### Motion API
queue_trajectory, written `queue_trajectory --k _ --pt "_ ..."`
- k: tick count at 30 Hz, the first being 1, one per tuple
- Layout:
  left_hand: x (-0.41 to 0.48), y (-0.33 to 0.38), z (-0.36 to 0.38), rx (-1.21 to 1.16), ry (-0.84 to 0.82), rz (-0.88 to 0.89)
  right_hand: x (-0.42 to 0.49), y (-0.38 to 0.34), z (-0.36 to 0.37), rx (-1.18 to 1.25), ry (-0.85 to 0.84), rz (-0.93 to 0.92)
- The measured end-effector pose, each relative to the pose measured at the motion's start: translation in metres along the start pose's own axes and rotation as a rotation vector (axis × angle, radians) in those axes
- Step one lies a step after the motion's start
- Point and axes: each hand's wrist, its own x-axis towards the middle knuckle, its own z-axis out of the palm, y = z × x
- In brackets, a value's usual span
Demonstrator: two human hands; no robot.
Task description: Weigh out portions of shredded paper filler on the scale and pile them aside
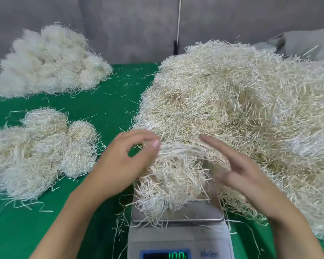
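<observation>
Head: rounded paper clump atop scale

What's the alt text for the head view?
Left hand and right hand flank a clump of shredded paper on a scale showing 100. A large heap lies right; smaller piles sit left on the green table.

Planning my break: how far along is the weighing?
Done: a near pile and a far pile of clumps lie at the left. In hand: one portion sits on the scale, display about 100, left hand and right hand open beside it. Left: the big loose heap at the right.
</observation>
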Motion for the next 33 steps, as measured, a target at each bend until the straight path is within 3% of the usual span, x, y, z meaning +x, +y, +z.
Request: queue_trajectory --k 4,11,26,33 --pt "0.022 0.017 -0.013 -0.061 0.053 0.064 -0.002 0.002 -0.007 0.322 0.318 -0.072" --pt "0.048 0.027 -0.011 -0.052 -0.160 0.129 -0.007 -0.006 0.005 0.296 0.516 -0.056" --pt "0.060 0.016 0.010 0.013 -0.333 0.219 0.002 -0.027 0.026 0.250 0.492 0.045" --pt "0.061 0.012 0.006 -0.034 -0.276 0.237 0.001 -0.024 0.029 0.225 0.487 0.052"
